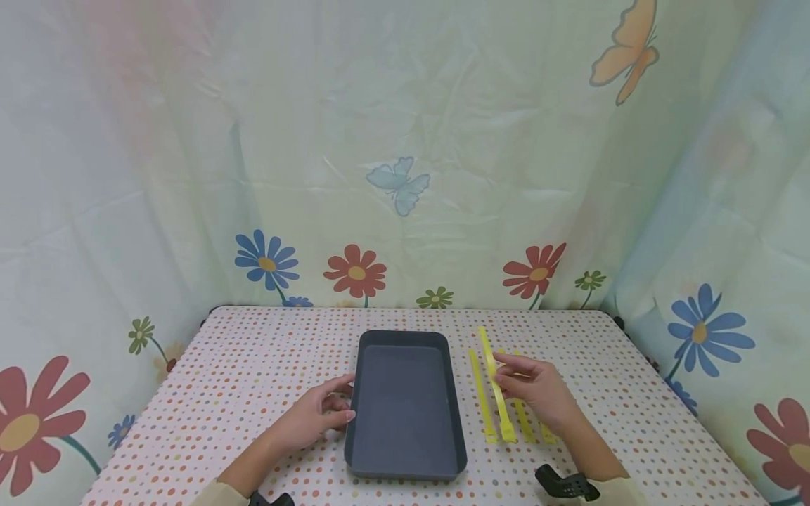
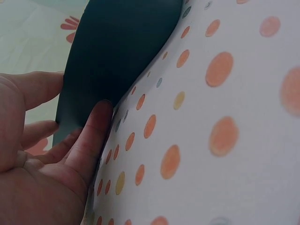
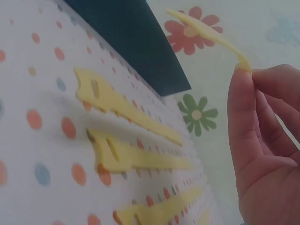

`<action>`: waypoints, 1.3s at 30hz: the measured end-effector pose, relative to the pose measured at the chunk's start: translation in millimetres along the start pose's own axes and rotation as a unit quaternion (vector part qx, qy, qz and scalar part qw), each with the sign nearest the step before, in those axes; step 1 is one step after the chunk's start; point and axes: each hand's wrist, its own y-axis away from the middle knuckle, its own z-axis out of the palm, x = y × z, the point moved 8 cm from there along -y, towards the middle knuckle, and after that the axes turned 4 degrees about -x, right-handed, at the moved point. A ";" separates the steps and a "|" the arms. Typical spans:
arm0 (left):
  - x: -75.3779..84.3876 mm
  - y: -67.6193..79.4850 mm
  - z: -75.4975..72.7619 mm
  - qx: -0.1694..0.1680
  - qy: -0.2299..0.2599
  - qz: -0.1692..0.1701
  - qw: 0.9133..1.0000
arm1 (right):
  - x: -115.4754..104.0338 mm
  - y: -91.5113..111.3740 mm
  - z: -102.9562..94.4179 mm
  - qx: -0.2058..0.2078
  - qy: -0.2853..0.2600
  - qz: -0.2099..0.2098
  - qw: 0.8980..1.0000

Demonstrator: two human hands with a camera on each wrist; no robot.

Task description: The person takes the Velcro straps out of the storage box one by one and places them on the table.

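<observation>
A dark grey rectangular tray (image 1: 405, 407) lies in the middle of the table. My left hand (image 1: 316, 414) rests at its left side, and the left wrist view shows loosely extended fingers touching the tray's outer wall (image 2: 112, 47). To the right of the tray, my right hand (image 1: 538, 386) pinches a yellow cable strap (image 1: 500, 404) between thumb and fingers, partway along its length. In the right wrist view this strap (image 3: 201, 29) is raised above the table. Several similar yellow straps with slotted heads (image 3: 112, 96) lie side by side below it, partly hidden by my right hand in the head view.
The table (image 1: 253, 379) wears a white cloth with coloured dots. Behind it and along both sides hangs a pale curtain (image 1: 405, 105) printed with flowers and butterflies. A black wrist device (image 1: 566, 483) sits by my right forearm.
</observation>
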 end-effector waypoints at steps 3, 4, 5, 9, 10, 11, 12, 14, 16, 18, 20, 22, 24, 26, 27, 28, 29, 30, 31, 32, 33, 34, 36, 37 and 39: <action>1.0 0.4 0.1 0.002 -0.001 -0.001 1.000 | 1.3 1.3 -6.7 0.003 0.004 -0.005 1.000; 1.2 0.5 0.1 0.002 -0.001 -0.001 1.000 | 1.6 1.7 -8.7 0.004 0.001 -0.006 1.000; 1.4 0.5 0.2 0.002 -0.001 -0.001 1.000 | 2.6 2.1 -10.6 0.004 0.000 -0.004 1.000; 1.4 0.6 0.5 0.001 0.002 0.001 1.000 | 5.5 3.3 -19.4 0.007 0.009 0.005 1.000; 1.1 0.6 0.4 0.001 0.002 0.001 1.000 | 6.2 3.5 -21.5 0.008 0.012 0.007 1.000; 0.8 0.5 0.4 0.001 0.003 0.001 1.000 | 7.0 3.7 -23.6 0.008 0.016 0.009 1.000; 0.4 0.5 0.5 0.000 0.003 0.001 1.000 | 7.9 4.0 -25.6 0.009 0.019 0.012 1.000; -0.2 0.3 0.5 -0.001 0.004 0.002 1.000 | 10.7 4.5 -29.6 0.011 0.024 0.019 0.999; -0.7 0.0 0.6 -0.002 0.006 0.003 1.000 | 13.7 5.0 -33.3 0.012 0.028 0.025 0.999; -1.0 -0.3 0.7 -0.004 0.007 0.004 1.000 | 16.7 5.7 -37.0 0.013 0.028 0.030 0.999; -1.0 -0.5 0.8 -0.005 0.008 0.005 1.000 | 19.3 6.2 -40.5 0.016 0.029 0.034 0.999; -0.6 -0.6 0.8 -0.005 0.007 0.006 1.000 | 21.9 6.6 -44.2 0.016 0.033 0.036 0.999; 0.0 -0.1 0.9 -0.006 0.007 0.007 1.000 | 25.7 6.6 -49.0 0.021 0.038 0.042 0.998; 1.0 0.3 1.2 -0.006 0.008 0.008 1.000 | 30.3 6.5 -54.0 0.025 0.049 0.051 0.997; 1.3 0.6 1.4 -0.006 0.009 0.008 1.000 | 32.7 6.4 -56.7 0.027 0.052 0.054 0.997; 1.5 0.9 1.6 -0.006 0.010 0.008 1.000 | 34.8 6.1 -59.0 0.026 0.059 0.056 0.996; 1.8 1.0 1.6 -0.006 0.011 0.008 1.000 | 37.2 5.8 -61.5 0.028 0.061 0.061 0.996; 1.9 1.2 1.7 -0.006 0.011 0.008 1.000 | 39.2 5.7 -63.6 0.027 0.062 0.064 0.996; 1.9 1.2 1.7 -0.006 0.011 0.008 1.000 | 41.2 5.4 -66.0 0.029 0.063 0.066 0.995; 1.9 1.2 1.7 -0.006 0.010 0.008 1.000 | 42.4 5.2 -67.6 0.026 0.066 0.066 0.995; 1.7 1.1 1.6 -0.006 0.009 0.008 1.000 | 44.1 5.1 -69.6 0.026 0.067 0.069 0.995; 1.7 0.9 1.4 -0.005 0.008 0.007 1.000 | 45.7 5.0 -71.4 0.025 0.068 0.073 0.995; 1.3 0.6 1.0 -0.003 0.004 0.008 1.000 | 49.1 4.8 -74.9 0.026 0.067 0.081 0.994; 1.2 0.4 0.8 -0.002 0.003 0.008 1.000 | 50.7 4.7 -76.4 0.025 0.068 0.086 0.994; 0.8 -0.1 0.7 0.000 0.001 0.006 1.000 | 53.9 4.6 -79.2 0.024 0.072 0.093 0.993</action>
